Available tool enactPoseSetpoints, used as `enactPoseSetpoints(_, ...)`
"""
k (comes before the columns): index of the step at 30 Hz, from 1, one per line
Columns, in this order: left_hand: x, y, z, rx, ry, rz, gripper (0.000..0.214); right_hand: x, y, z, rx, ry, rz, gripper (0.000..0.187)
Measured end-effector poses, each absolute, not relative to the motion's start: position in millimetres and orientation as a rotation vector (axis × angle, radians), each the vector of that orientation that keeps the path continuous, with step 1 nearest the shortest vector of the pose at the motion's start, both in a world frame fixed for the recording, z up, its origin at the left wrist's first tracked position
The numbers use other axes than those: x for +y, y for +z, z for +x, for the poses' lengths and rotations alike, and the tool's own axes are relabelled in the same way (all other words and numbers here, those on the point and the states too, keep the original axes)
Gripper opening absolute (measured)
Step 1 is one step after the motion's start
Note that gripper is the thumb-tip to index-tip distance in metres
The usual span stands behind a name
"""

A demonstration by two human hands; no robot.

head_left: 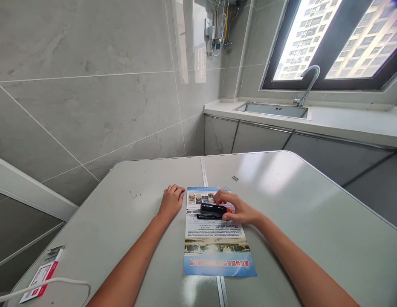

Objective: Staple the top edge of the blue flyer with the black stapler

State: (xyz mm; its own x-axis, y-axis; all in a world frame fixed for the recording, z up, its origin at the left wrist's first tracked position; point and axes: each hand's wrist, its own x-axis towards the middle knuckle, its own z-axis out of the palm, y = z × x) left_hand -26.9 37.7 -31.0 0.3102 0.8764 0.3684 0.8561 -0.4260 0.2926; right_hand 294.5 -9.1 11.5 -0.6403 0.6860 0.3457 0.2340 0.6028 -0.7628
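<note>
A black stapler (pixel 212 209) with red-orange parts lies across a printed leaflet (pixel 214 251). Its metal rail (pixel 193 211) sticks out to the left. My right hand (pixel 233 207) grips the stapler's right end, thumb on the near side and fingers on the far side. Beside the leaflet's upper left edge, my left hand (pixel 172 201) rests on the table with its fingers curled together. A small dark spot shows at its fingertips, too small to name. The leaflet has blue bands, small photos and text that appears upside down.
A short strip of staples (pixel 235 178) lies beyond the leaflet, and loose staples (pixel 135 195) are scattered left. A red-and-white package (pixel 43 275) and a white cable (pixel 67 280) sit at the near left of the table (pixel 147 175). Behind are a sink (pixel 275 110) and faucet (pixel 308 85).
</note>
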Motion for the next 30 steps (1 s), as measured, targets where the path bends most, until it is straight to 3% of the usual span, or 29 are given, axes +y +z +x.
enactPoseSetpoints(5, 39, -32, -26, 1.583, 0.783, 2.506, 0.026, -14, -2, 281, -2.344, 0.832, -0.832, 0.063)
enactPoseSetpoints(11, 39, -30, -27, 1.426, 0.950, 2.447, 0.024, -15, -8, 276, -2.343, 0.738, -0.893, 0.048)
enactPoseSetpoints(22, 16, -5, -10, 1.268, 1.138, 2.107, 0.013, -14, -7, 277, -2.299, 0.701, -0.836, 0.037)
enactPoseSetpoints(30, 14, -5, -10, 1.161, 1.280, 1.741, 0.020, -8, -18, 283, -2.126, 0.576, -0.968, 0.039)
